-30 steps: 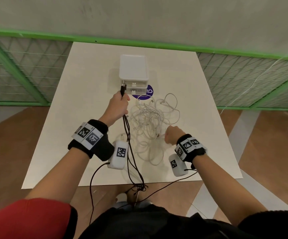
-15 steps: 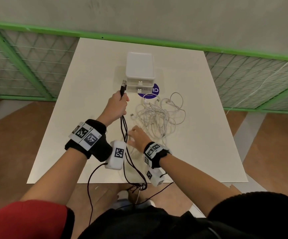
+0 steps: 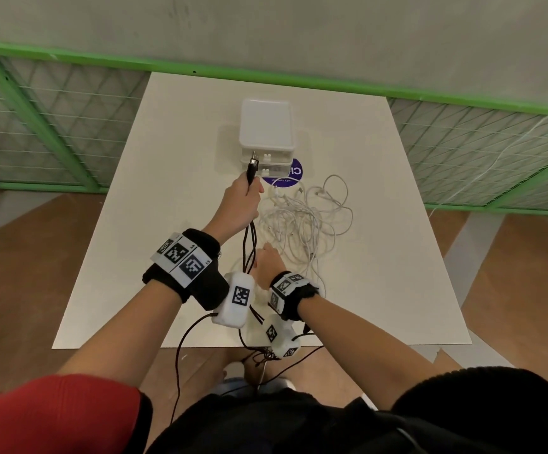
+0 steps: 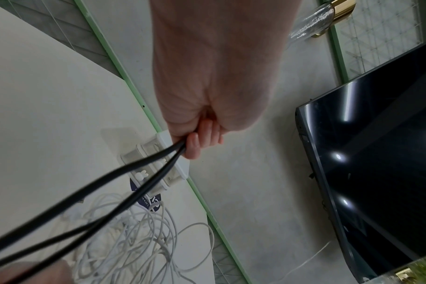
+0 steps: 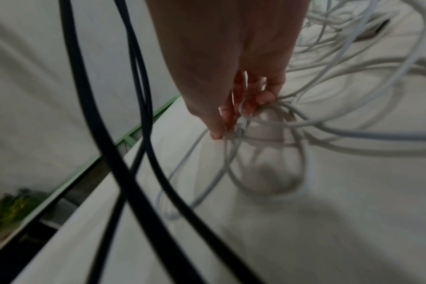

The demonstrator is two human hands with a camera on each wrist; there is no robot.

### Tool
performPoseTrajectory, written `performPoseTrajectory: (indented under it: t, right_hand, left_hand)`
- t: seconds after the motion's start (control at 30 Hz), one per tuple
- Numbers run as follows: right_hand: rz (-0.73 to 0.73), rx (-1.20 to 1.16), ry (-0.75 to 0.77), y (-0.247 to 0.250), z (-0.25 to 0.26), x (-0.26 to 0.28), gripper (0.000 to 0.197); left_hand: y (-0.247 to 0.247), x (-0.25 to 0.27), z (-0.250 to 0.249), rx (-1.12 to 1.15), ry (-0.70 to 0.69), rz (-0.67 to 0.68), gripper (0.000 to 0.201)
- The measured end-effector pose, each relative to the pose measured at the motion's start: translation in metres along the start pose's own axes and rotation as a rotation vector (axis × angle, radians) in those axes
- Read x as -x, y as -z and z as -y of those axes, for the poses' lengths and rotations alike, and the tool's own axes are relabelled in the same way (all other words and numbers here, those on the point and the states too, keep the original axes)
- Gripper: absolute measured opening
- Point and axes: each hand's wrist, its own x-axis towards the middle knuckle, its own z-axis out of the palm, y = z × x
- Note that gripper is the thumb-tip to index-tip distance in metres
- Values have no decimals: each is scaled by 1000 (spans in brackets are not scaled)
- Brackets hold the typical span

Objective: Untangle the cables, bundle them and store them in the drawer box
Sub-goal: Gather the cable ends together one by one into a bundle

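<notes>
— What have your hands got?

— Nearest me, my right hand (image 3: 267, 262) is down on the table (image 3: 180, 158), fingers (image 5: 246, 107) pinching a white strand at the near edge of the white cables (image 3: 302, 221). It looks like a plug end, but the blur stops me being sure. My left hand (image 3: 238, 201) is further out and raised, fist curled round the black cable (image 3: 249, 244), its plug (image 3: 253, 165) sticking up past my knuckles.

— Where does the black one run?

— Down from my fist in several strands, right beside my right hand, then over the table's near edge towards my lap, where it bunches.

— So what could go wrong?

— If I pull up with the left while the right tugs the white strand, I think the black strands could snag the white loops and tighten the knot. The slack hanging off the edge could also catch on my wrist camera leads.

— And further out?

— The white heap is still a tangle, lying just this side of the drawer box (image 3: 267, 139), which sits shut at the far middle. A hard pull might drag the whole heap into it, or off the table's side.
</notes>
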Motion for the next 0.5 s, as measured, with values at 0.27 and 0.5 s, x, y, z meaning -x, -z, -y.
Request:
performPoseTrajectory:
  t: [0.27,0.5]
  right_hand:
    - [-631,-504,165,60,8,24,20]
    - [-687,-666,306,118,24,36,19]
  left_hand:
    - [1,4,9,-68,3,-169,26]
    - [-22,16,-8,-86,-152,-94,22]
